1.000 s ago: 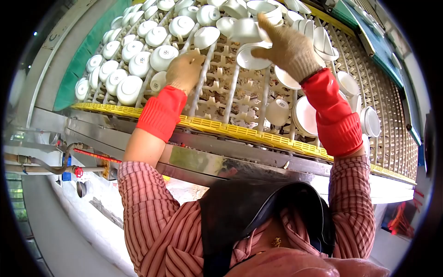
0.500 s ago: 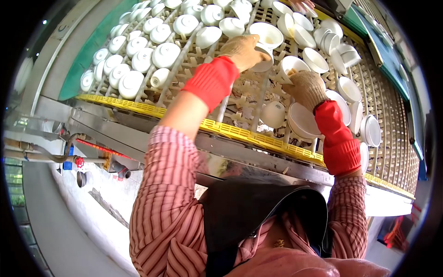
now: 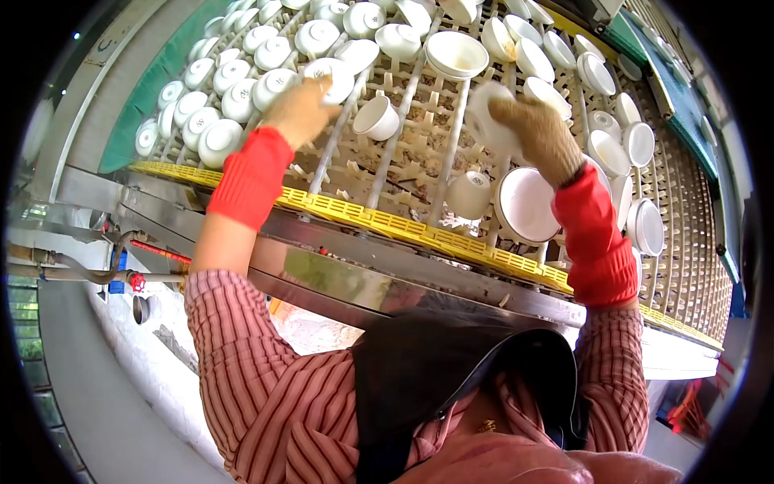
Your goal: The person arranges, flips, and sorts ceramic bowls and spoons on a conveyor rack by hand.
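My left hand (image 3: 302,110), in a tan glove with a red cuff, holds an upside-down white bowl (image 3: 332,78) at the lower edge of the overturned bowls. My right hand (image 3: 542,133), gloved the same way, grips a tilted white bowl (image 3: 489,117), blurred by motion. Between the hands a small white cup (image 3: 376,118) lies tipped on the pegged rack, and a larger upright bowl (image 3: 457,55) stands above it. Below my right hand are an overturned cup (image 3: 468,195) and a big bowl (image 3: 528,205) with its opening showing.
Several overturned bowls (image 3: 218,143) stand in rows at the left. More bowls (image 3: 609,153) lie loosely at the right. A yellow edge strip (image 3: 403,227) runs along the near side of the rack. Pipes (image 3: 81,274) are at the lower left.
My left hand has moved left from the middle of the rack to the overturned bowls. My right hand has lifted and tilted a bowl. The small cup now shows between the hands.
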A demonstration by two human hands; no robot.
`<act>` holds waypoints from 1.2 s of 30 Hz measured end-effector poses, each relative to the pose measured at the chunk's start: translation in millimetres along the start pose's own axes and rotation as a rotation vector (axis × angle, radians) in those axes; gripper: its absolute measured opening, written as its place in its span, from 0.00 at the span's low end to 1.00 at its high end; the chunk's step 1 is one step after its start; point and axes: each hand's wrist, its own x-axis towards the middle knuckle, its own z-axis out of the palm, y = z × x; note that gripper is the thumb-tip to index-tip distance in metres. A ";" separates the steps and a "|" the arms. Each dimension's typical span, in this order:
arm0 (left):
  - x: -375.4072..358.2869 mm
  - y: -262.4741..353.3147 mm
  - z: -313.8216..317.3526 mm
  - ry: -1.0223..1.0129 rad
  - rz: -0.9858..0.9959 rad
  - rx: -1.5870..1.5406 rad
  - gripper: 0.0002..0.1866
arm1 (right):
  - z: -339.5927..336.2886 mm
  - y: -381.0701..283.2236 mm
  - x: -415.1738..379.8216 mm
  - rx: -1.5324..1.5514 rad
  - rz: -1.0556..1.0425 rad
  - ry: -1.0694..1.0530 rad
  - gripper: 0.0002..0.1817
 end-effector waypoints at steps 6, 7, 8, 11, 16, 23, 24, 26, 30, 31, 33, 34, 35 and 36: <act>-21.1 54.4 -43.4 -0.512 -0.211 -0.168 0.27 | 21.8 -48.0 86.6 1.433 0.358 0.071 0.39; -25.7 64.2 -44.9 -0.362 -0.195 -0.201 0.27 | 34.8 -21.9 92.4 0.907 0.119 -0.066 0.36; -30.0 72.0 -47.0 -0.212 -0.176 -0.229 0.28 | 47.7 4.3 98.3 0.391 -0.126 -0.071 0.33; -37.5 92.5 -42.3 -0.008 -0.072 -0.273 0.29 | 40.6 8.2 58.8 0.220 0.204 -0.003 0.39; -29.4 107.4 7.3 -0.072 0.002 -0.264 0.27 | 1.4 31.6 21.7 -0.394 0.318 -0.047 0.41; -14.6 64.0 -1.4 -0.233 -0.303 -0.977 0.21 | -5.7 109.1 9.7 -0.312 0.510 -0.258 0.35; -15.8 51.4 2.2 -0.271 -0.277 -0.799 0.22 | -11.5 99.9 8.8 -0.288 0.460 -0.229 0.34; -15.9 54.8 3.3 -0.295 -0.351 -0.355 0.19 | -18.9 87.5 10.0 -0.139 0.472 -0.137 0.30; 5.3 110.9 -25.7 0.100 -0.097 -0.206 0.20 | -26.9 62.3 10.3 -0.023 0.113 0.113 0.19; 15.2 118.9 -22.3 0.153 -0.059 -0.269 0.21 | -27.1 53.3 8.1 -0.027 -0.024 0.172 0.17; 43.6 134.9 -18.2 0.281 0.013 -0.392 0.23 | -26.3 28.5 11.9 0.887 0.255 0.055 0.24; 61.5 138.2 -15.1 0.256 0.020 -0.424 0.25 | -25.7 22.3 14.4 1.345 0.388 -0.015 0.29; 80.8 140.0 -10.9 0.230 0.026 -0.455 0.26 | -20.8 33.2 9.5 1.146 0.303 -0.003 0.25; 95.4 144.0 -7.7 0.208 0.026 -0.489 0.28 | -17.9 44.9 2.1 0.944 0.215 0.004 0.21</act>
